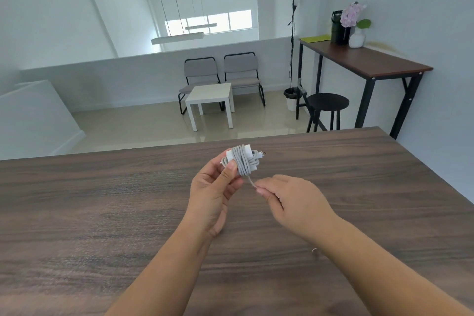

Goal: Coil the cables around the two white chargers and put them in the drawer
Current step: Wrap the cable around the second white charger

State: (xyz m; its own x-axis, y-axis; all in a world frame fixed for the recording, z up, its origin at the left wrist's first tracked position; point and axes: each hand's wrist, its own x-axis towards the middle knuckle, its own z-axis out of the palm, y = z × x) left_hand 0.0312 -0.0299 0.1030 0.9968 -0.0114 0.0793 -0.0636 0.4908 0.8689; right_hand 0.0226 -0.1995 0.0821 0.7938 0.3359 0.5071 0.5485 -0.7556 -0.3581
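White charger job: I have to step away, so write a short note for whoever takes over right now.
Left hand holds the white block charger above the dark wood-grain table.
Right hand pinches the loose end of its grey cable.
Done: most of the cable is wrapped round it.
Left: finish the tail, stow it. Second charger and drawer are not in view.

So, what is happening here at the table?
A person is winding a cable around a white charger above a dark wooden table. The left hand grips the charger, already mostly wrapped. The right hand pinches the short loose end of the cable. No second charger or drawer shows in this view.
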